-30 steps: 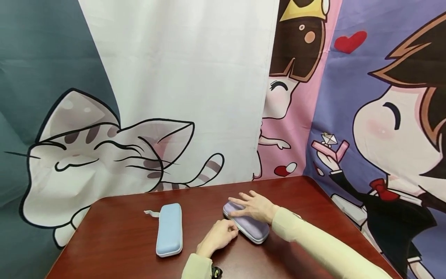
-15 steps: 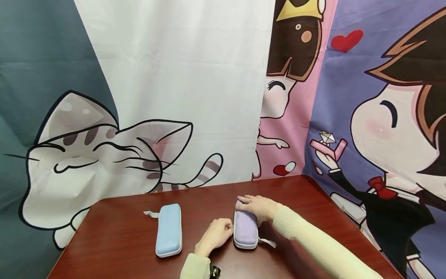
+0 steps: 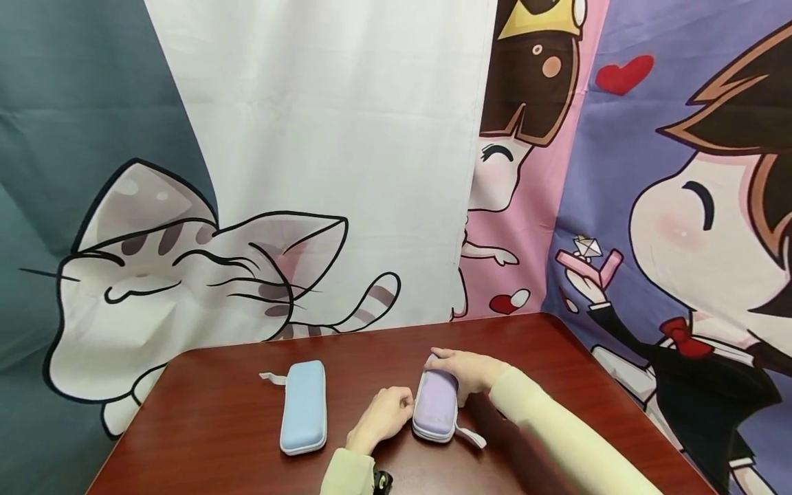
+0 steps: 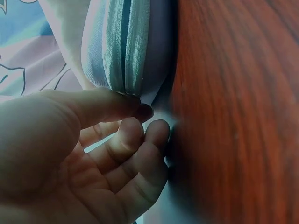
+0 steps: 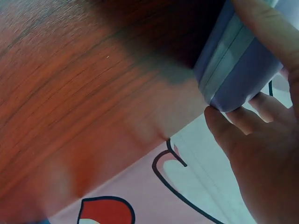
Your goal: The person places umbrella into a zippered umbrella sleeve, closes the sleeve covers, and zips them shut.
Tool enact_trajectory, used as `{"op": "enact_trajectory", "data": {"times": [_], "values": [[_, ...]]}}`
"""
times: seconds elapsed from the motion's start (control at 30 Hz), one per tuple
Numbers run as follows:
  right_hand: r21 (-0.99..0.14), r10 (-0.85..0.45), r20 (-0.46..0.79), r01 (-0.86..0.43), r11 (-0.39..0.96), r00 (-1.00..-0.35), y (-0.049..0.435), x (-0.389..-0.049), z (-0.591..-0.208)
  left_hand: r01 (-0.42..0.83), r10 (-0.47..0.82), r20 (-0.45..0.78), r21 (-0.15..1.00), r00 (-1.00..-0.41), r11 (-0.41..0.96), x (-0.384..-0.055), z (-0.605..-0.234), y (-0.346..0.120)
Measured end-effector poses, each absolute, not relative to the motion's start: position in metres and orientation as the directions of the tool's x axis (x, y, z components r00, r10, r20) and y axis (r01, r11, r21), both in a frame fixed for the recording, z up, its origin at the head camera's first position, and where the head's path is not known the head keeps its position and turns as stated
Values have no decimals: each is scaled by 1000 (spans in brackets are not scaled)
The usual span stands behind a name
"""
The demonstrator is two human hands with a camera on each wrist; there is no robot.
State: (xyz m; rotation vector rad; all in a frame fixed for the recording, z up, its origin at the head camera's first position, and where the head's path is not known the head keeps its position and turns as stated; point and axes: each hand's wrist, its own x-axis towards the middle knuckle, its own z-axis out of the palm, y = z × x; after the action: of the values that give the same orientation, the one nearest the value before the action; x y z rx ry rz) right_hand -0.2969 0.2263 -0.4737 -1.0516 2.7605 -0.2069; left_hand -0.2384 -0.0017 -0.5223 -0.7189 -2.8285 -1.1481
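Observation:
A lavender zippered case (image 3: pixel 436 405) lies on the table with its long side running away from me. My left hand (image 3: pixel 382 416) is at its left side, thumb and index finger pinched together right at the zipper. In the left wrist view a dark gap runs between the pale zipper tapes (image 4: pixel 112 51); the zipper pull is hidden behind the fingertips. With fingers curled over the far end and thumb along the right side, my right hand (image 3: pixel 470 371) grips the case. A pale wrist strap (image 3: pixel 471 436) sticks out from the case's near right side.
To the left lies a light blue case (image 3: pixel 304 405) of similar shape, its pale strap (image 3: pixel 272 378) pointing left. Both stand on a reddish-brown wooden table (image 3: pixel 204 412). Cartoon-printed curtains (image 3: pixel 346 151) hang behind the table's back edge and along its right side.
The lavender case has turned from a slant to nearly straight, bringing its strap into view. My right hand has gone from spread over its top to gripping the far end. The left hand barely moved.

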Motion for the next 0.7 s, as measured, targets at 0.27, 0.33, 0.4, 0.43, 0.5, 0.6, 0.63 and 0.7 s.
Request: {"op": "enact_trajectory", "data": {"times": [0.27, 0.33, 0.4, 0.43, 0.5, 0.6, 0.63, 0.7], "values": [[-237, -642, -125, -605, 760, -757, 228, -301, -476, 407, 416, 161, 676, -895, 614, -238, -520, -8], [-237, -633, -119, -597, 766, -765, 230, -303, -476, 402, 418, 157, 687, -895, 605, -238, -519, -10], [-239, -626, -112, -591, 770, -771, 232, -304, -477, 401, 419, 156, 693, -895, 599, -238, -518, -11], [-235, -623, -108, -589, 773, -775, 232, -304, -477, 401, 419, 156, 694, -895, 598, -239, -518, -12], [-236, -620, -94, -588, 774, -779, 233, -304, -477, 402, 419, 159, 696, -894, 595, -238, -518, -13], [-233, -604, -78, -574, 785, -793, 233, -303, -479, 402, 416, 161, 695, -895, 596, -238, -519, -17], [-235, -596, -75, -567, 789, -799, 233, -303, -480, 396, 413, 155, 697, -897, 598, -238, -520, -18], [-240, -574, -74, -544, 804, -815, 232, -301, -482, 387, 410, 146, 698, -901, 602, -237, -520, -19]]}}
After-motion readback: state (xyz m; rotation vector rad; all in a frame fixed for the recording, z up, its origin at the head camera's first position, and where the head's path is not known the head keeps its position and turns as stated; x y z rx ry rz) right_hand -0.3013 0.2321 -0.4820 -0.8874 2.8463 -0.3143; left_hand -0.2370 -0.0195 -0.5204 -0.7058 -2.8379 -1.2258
